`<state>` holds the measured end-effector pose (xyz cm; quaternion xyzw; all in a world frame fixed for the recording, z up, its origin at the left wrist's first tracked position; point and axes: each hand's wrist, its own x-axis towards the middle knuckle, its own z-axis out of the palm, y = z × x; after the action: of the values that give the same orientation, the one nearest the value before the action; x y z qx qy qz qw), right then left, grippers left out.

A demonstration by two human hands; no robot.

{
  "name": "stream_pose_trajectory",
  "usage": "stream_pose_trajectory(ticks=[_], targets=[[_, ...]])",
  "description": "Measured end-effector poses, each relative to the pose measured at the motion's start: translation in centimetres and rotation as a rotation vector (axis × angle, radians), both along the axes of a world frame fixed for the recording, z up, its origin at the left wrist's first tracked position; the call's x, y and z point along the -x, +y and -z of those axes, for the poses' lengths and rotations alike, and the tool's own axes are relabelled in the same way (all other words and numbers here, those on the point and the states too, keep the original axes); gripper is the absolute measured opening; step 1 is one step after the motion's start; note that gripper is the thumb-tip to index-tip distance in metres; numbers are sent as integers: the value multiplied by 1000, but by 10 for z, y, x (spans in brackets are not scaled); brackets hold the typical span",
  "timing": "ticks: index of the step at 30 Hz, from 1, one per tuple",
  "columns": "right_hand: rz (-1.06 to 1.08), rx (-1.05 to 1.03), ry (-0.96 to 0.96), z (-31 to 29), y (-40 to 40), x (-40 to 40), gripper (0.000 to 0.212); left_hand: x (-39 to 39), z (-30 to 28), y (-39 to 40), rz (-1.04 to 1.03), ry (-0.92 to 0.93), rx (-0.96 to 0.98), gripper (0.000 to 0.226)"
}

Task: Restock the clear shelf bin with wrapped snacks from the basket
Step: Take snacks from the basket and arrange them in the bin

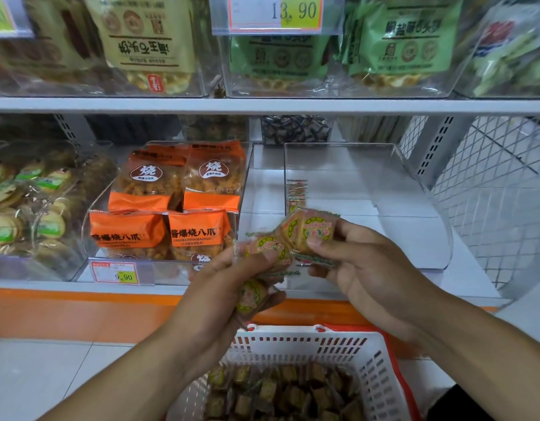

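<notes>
Both hands are raised in front of the clear shelf bin, which has nothing in it apart from reflections on its left wall. My left hand grips a bunch of small wrapped snacks with yellow-green round labels. My right hand pinches another wrapped snack between thumb and fingers, just in front of the bin's lower left corner. Below the hands, the white basket holds several more of the same snacks.
A clear bin of orange snack bags stands left of the target bin, and a bin of round wrapped cakes lies further left. A price tag hangs on the shelf edge. White wire mesh closes the right side. An upper shelf carries bagged snacks.
</notes>
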<state>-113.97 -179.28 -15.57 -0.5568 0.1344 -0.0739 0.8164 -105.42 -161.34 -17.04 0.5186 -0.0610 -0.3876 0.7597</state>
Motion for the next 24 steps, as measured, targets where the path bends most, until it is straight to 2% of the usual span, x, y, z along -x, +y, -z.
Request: stream_pose_trajectory(ticks=[10,13,17,24], targets=[[-54,117,108,-4,-4,3,39,0,-1,5,0,-112,-28,45],[-16,153,118,-4,-3,4,44,1,0,5,0,-124,-38,43],[-46,277,131,-5,-1,5,29,2,1,4,12,-147,-40,44],[-102,164,187,-4,-5,7,36,4,2,0,26,-150,-44,45]])
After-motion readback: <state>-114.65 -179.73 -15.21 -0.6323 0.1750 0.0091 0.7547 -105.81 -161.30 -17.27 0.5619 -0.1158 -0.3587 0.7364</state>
